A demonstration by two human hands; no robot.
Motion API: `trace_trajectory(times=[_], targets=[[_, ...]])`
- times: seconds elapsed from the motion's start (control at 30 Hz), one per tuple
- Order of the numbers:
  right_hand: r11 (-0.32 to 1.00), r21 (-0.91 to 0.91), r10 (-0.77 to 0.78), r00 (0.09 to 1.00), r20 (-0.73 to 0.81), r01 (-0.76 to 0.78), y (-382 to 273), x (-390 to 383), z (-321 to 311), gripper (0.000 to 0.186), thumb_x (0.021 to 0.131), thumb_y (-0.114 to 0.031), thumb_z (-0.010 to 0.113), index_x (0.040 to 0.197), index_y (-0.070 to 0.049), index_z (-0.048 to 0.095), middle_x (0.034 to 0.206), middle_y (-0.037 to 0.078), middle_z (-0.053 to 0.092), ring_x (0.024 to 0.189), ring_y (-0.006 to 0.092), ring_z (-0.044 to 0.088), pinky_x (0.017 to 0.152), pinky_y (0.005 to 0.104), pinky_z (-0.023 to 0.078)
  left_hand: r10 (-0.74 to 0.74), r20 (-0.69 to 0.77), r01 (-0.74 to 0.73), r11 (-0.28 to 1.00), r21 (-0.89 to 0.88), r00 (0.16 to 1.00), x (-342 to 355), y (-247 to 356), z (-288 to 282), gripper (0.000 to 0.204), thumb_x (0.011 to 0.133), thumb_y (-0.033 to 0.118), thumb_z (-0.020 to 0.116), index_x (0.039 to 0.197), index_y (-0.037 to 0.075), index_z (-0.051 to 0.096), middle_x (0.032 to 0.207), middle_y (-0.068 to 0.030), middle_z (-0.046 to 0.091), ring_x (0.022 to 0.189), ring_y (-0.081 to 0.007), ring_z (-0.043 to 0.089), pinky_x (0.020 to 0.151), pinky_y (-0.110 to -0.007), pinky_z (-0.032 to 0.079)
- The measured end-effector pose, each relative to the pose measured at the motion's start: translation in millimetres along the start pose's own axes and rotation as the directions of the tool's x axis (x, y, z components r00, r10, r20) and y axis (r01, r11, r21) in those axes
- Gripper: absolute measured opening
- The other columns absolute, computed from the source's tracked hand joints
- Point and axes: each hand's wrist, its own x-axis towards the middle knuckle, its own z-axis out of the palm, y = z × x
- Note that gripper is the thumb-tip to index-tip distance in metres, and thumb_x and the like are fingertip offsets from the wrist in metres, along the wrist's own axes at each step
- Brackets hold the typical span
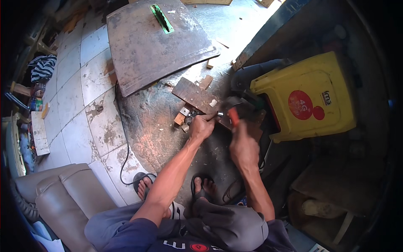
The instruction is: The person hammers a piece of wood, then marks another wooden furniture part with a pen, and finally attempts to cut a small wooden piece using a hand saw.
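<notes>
Orange-handled tool (233, 116) in closed right hand (242, 145), left hand (202, 126) on wooden plank (197, 97)

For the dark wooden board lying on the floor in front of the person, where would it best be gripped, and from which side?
Probably the far-left end of the wooden board, taken from above across its narrow width. That end lies bare, while the near end is occupied: the left hand presses there and the right hand works an orange-handled tool against it. The yellow crate crowds the right side.
</notes>
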Motion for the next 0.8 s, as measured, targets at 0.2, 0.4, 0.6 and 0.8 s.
trace_trajectory(times=[0.2,0.4,0.6,0.8], targets=[[0.993,0.102,0.070,0.992,-0.100,-0.060,5,-18,-7,0.036,0.110,-0.028,0.048,0.141,-0.010,0.049,0.084,0.030,0.072,0.085,0.0540,0.070,0.072,0.0635,0.052,-0.049,0.154,0.067,0.991,-0.114,0.987,-4,11,-18,0.031,0.098,0.024,0.075,0.124,0.009,0.079,0.074,-0.0051,0.073,0.066,-0.0110,0.071,0.060,-0.029,0.053],[0.914,0.374,0.219,0.967,-0.132,-0.155,17,-46,-3,0.036,0.111,-0.028,0.049,0.142,-0.010,0.052,0.080,0.028,0.070,0.083,0.0519,0.071,0.068,0.0582,0.051,0.518,-0.172,-0.490,0.852,0.183,0.838,-18,11,-20,0.019,0.096,0.020,0.075,0.105,0.003,0.075,0.093,-0.0156,0.074,0.078,-0.0290,0.074,0.069,-0.039,0.058],[0.887,0.438,0.219,0.969,-0.117,-0.148,21,-57,3,0.035,0.111,-0.027,0.051,0.140,-0.009,0.056,0.078,0.026,0.067,0.082,0.0501,0.071,0.068,0.0537,0.052,0.580,0.001,-0.523,0.733,0.435,0.815,-9,15,-13,0.033,0.094,0.009,0.072,0.125,0.003,0.060,0.107,-0.0220,0.068,0.097,-0.0431,0.068,0.082,-0.050,0.055],[0.873,0.466,0.224,0.967,-0.121,-0.144,27,-61,8,0.034,0.110,-0.028,0.053,0.137,-0.009,0.059,0.084,0.025,0.069,0.086,0.0500,0.071,0.070,0.0537,0.053,0.671,-0.054,-0.630,0.719,0.293,0.740,-4,13,-14,0.039,0.090,0.004,0.069,0.128,0.001,0.058,0.108,-0.0236,0.064,0.106,-0.0449,0.062,0.093,-0.052,0.051]])
